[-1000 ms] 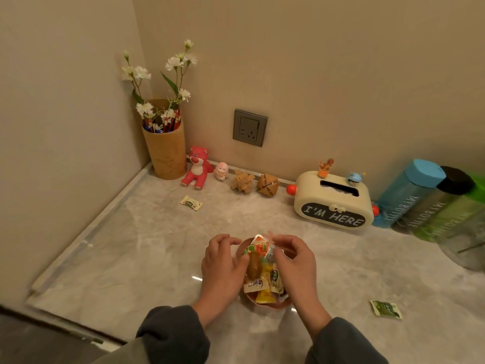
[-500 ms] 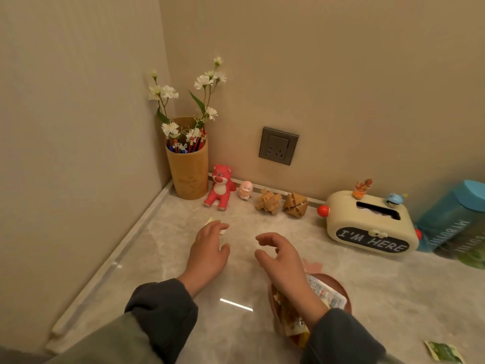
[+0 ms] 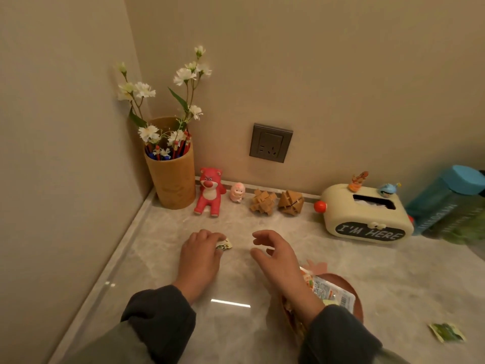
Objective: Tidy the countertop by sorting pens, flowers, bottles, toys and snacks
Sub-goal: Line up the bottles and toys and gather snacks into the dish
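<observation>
My left hand (image 3: 202, 254) lies on the marble countertop (image 3: 147, 258) and its fingertips pinch a small snack packet (image 3: 225, 244). Beside it my right hand (image 3: 278, 254) hovers with fingers loosely spread and holds nothing. Under my right wrist a brown bowl (image 3: 357, 298) holds several snack packets (image 3: 332, 294). Another green snack packet (image 3: 446, 334) lies at the lower right. In the corner a tan cup (image 3: 172, 179) holds pens and white flowers (image 3: 183, 74). A red bear toy (image 3: 210, 190), a pink figure (image 3: 237, 191) and two wooden puzzles (image 3: 275, 202) line the back wall.
A cream tissue box (image 3: 364, 216) reading "I'M HERE" stands at the back right. Next to it lie a blue-capped bottle (image 3: 446, 195) and a greenish bottle (image 3: 464, 227). A grey wall socket (image 3: 270, 143) sits above the toys. Walls close the left and back.
Both hands left the snack bowl and moved forward and left. My left hand reached the loose packet and now pinches it; the view shifted so the bowl sits at lower right.
</observation>
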Motion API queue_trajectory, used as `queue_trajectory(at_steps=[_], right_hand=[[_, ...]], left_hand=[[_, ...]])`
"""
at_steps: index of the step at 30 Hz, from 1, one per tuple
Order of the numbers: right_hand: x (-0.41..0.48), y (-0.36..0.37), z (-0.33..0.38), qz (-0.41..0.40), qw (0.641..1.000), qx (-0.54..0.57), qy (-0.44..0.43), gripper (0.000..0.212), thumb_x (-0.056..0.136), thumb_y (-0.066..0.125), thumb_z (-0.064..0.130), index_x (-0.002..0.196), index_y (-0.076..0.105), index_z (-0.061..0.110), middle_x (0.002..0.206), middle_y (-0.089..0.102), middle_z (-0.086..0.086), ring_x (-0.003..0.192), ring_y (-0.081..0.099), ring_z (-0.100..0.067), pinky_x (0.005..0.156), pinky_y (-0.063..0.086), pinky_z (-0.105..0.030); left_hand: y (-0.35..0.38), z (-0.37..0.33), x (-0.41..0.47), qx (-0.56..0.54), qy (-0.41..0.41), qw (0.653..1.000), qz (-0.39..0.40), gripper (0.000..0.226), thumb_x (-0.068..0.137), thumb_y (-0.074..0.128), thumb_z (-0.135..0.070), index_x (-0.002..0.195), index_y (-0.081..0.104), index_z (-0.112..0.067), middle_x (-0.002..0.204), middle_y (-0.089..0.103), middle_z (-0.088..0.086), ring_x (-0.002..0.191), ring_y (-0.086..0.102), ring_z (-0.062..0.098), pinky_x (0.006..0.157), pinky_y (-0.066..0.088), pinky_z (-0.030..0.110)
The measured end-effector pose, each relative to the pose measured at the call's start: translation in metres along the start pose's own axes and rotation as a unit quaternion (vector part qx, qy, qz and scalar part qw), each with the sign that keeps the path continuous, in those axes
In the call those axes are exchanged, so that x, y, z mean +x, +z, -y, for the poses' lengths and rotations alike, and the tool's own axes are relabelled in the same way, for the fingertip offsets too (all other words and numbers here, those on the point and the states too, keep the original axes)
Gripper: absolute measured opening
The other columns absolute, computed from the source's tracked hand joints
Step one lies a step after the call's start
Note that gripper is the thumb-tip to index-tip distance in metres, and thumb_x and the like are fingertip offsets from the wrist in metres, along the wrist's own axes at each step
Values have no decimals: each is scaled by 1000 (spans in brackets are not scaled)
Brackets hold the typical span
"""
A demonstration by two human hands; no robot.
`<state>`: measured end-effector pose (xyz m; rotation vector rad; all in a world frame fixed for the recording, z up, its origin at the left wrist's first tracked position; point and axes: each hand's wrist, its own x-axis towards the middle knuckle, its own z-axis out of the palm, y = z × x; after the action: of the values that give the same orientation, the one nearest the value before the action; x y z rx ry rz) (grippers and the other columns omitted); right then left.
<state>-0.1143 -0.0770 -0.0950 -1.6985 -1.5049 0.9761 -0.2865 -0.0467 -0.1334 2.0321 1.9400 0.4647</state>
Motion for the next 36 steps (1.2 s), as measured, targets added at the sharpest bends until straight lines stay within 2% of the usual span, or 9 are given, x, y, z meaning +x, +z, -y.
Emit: queue_trajectory(at_steps=[4, 8, 11, 18, 22, 24, 30, 33, 36], right_hand=[[-11, -7, 5, -26, 999, 25, -16, 29, 88, 63, 15, 110, 61, 34, 106, 62, 19, 102, 57, 6, 91, 46, -16], [-26, -23, 4, -74, 995, 52, -33, 29, 89, 60, 12, 105, 62, 36, 105, 63, 21, 101, 57, 10, 90, 49, -18], [-39, -39, -1, -110, 991, 66, -32, 32, 90, 59, 11, 100, 61, 41, 102, 64, 22, 99, 58, 10, 89, 50, -19], [-81, -105, -41, -198, 974, 110, 7, 31, 89, 56, 4, 95, 67, 32, 95, 69, 11, 92, 66, -4, 85, 55, -27], [-104, -153, -75, -243, 964, 104, 13, 35, 87, 55, -2, 91, 67, 30, 92, 70, 11, 90, 64, 0, 82, 51, -22], [-114, -176, -93, -249, 963, 98, 19, 35, 87, 55, -3, 91, 67, 30, 94, 70, 11, 93, 64, -1, 84, 50, -22], [-136, -237, -162, -198, 979, -14, 51, 35, 83, 57, 3, 97, 64, 34, 105, 62, 15, 105, 58, -5, 94, 47, -29], [-135, -257, -191, -131, 977, -157, 53, 42, 82, 57, 8, 117, 63, 31, 124, 56, 7, 118, 52, -17, 99, 43, -31], [-136, -273, -211, -62, 962, -256, 65, 55, 85, 50, 17, 138, 51, 30, 142, 45, 2, 127, 44, -22, 104, 39, -34]], left_hand=[[2, -16, -8, -84, -34, 996, 24, 29, 102, 38, -30, 123, 57, -26, 116, 59, -2, 108, 52, 15, 95, 43, 29], [3, -45, -27, -213, -23, 976, 33, 24, 103, 34, -28, 94, 55, -23, 84, 58, -2, 79, 56, 14, 69, 44, 29], [-1, -76, -42, -249, 15, 967, 42, 27, 102, 33, -32, 84, 51, -23, 73, 53, -4, 70, 52, 14, 60, 37, 27], [11, -163, -78, -310, 48, 947, 74, 36, 100, 31, -44, 78, 53, -26, 70, 57, -5, 69, 56, 14, 67, 47, 39], [29, -209, -99, -331, 52, 939, 72, 32, 100, 34, -42, 83, 54, -25, 74, 57, -9, 73, 55, 8, 74, 44, 26], [37, -233, -109, -349, 57, 932, 81, 31, 101, 36, -38, 85, 56, -20, 77, 58, -5, 76, 55, 13, 74, 43, 29], [88, -296, -133, -352, 56, 925, 133, 21, 101, 40, -31, 88, 53, -21, 75, 56, -6, 70, 53, 11, 69, 44, 34], [112, -315, -141, -348, 36, 924, 152, 14, 101, 39, -22, 92, 50, -22, 78, 55, -8, 70, 52, 7, 68, 42, 28], [129, -331, -150, -347, 3, 924, 163, 12, 102, 38, -19, 103, 50, -20, 85, 57, -7, 74, 54, 6, 71, 43, 27]])
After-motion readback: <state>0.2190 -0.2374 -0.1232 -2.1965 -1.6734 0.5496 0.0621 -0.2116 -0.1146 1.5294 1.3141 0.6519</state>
